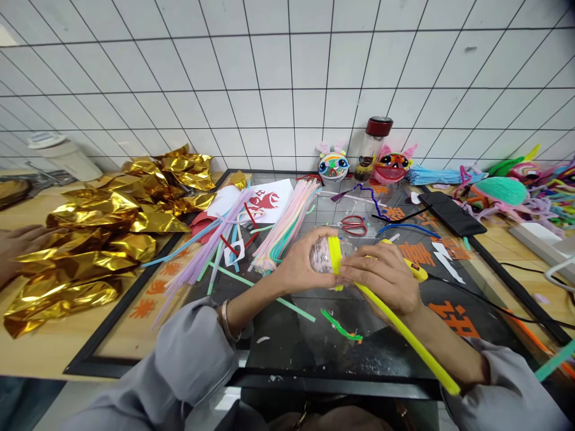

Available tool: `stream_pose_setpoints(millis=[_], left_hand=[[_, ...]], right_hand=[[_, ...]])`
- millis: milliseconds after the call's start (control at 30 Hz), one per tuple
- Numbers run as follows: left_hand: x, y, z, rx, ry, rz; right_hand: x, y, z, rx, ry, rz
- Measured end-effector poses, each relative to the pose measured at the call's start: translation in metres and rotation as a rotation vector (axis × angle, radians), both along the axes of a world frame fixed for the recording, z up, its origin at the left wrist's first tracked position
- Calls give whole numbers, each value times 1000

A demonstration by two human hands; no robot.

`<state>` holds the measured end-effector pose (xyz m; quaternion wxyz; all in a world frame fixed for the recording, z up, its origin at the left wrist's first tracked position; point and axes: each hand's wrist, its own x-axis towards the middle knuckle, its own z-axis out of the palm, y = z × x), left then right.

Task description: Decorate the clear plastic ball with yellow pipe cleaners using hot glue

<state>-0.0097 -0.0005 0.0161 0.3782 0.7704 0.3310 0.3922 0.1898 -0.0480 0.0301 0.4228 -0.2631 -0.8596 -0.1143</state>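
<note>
Wood shows at the edges of the desk (49, 353), and over its middle lies a black-framed glass panel (135, 335). Crumpled gold foil (108, 233) heaps up on the left, where another person's hand (18, 245) rests beside it. A fan of pastel pipe cleaners (287, 227) spreads just behind our hands. Above the panel's centre, our left hand (299, 266) cups a clear ball (320, 258), its fingers curled round the far side. Our right hand (386, 278) pinches a yellow pipe cleaner (404, 335) against the ball, fingers pressed together. We judge the wrapping barely begun: one yellow band circles the ball, the rest of its surface is bare, and a long unwound tail runs toward our right sleeve. Red scissors (354, 225) lie behind, a green scrap (341, 328) in front.
</note>
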Motion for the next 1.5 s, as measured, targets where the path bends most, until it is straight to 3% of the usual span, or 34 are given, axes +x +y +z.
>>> stream_pose_setpoints(millis=[567,1067,1500], left_hand=[[-1,5,-9,167,-8,-69],[-1,5,-14,539,-5,-22],[-4,7,-14,547,63,-104]], right_hand=[[-3,-1,1,61,-24,-24],[-2,-2,3,73,-49,-35],[-2,-1,2,71,-38,-47]])
